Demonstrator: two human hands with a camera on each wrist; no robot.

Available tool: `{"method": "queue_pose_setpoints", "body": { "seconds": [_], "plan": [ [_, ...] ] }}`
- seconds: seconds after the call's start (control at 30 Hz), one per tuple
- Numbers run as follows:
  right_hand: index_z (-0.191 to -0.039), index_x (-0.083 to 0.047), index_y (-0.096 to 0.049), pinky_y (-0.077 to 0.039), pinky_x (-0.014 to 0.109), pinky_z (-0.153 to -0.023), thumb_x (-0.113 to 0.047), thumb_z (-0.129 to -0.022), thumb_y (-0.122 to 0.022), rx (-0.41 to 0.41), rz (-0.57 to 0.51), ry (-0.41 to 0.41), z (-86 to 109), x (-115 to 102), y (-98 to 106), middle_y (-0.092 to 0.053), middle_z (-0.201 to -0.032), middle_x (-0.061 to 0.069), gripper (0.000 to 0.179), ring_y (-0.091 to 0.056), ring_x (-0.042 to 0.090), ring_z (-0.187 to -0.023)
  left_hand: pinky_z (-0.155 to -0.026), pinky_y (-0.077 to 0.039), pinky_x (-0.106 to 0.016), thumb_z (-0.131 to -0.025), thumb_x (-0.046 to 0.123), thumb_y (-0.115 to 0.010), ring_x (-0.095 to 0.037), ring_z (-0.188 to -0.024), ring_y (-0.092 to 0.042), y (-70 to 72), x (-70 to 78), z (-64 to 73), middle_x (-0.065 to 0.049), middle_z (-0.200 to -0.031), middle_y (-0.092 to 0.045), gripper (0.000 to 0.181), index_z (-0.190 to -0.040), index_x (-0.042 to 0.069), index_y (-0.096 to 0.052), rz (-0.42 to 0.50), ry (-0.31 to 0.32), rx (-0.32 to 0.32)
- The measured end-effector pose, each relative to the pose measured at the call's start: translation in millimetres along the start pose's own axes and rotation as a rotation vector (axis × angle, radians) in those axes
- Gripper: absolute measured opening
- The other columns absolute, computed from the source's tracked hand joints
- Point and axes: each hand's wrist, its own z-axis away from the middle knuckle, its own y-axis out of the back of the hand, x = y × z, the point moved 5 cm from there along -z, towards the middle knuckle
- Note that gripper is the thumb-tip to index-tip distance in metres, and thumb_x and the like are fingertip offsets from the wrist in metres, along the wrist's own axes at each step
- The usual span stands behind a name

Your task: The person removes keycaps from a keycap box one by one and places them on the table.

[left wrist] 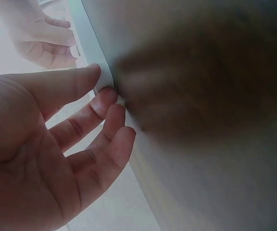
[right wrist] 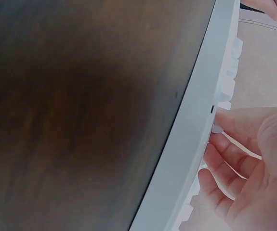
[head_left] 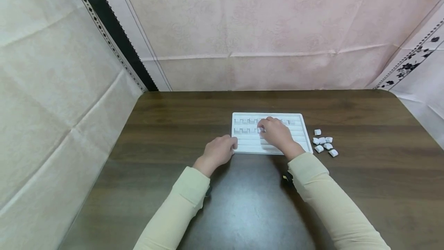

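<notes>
A white tray (head_left: 272, 151) with raised ledges lies flat on the table, small white blocks (head_left: 245, 130) lined up in its two far rows. At its near left corner my left hand (head_left: 217, 151) pinches the edge; in the left wrist view the thumb and index finger meet on the rim. Over the second row my right hand (head_left: 276, 132) pinches a small white block (right wrist: 217, 128) between thumb and index finger. Most of that block is hidden by the fingers, and I cannot tell whether it touches the ledge.
Several loose white blocks (head_left: 327, 146) lie on the brown wooden table (head_left: 243, 203), just right of the tray. Pale cloth (head_left: 277, 30) hangs behind the table's far edge, with more cloth at both sides.
</notes>
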Motion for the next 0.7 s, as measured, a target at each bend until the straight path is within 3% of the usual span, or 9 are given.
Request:
{"method": "queue_pose_setpoints", "body": {
  "seconds": [0.7],
  "plan": [
    [-0.114, -0.006, -0.061, -0.043, 0.050, -0.089, -0.015, -0.088, -0.058, 0.033, -0.038, -0.044, 18.4, 33, 26, -0.059, -0.115, 0.015, 0.027, -0.053, 0.031, -0.110, -0.066, -0.043, -0.029, -0.089, 0.011, -0.056, -0.017, -0.075, -0.051, -2.1, -1.1, -3.3, -0.002, -0.090, -0.059, 0.010, -0.096, 0.015, -0.062, -0.005, 0.009, -0.013]
  ]
}}
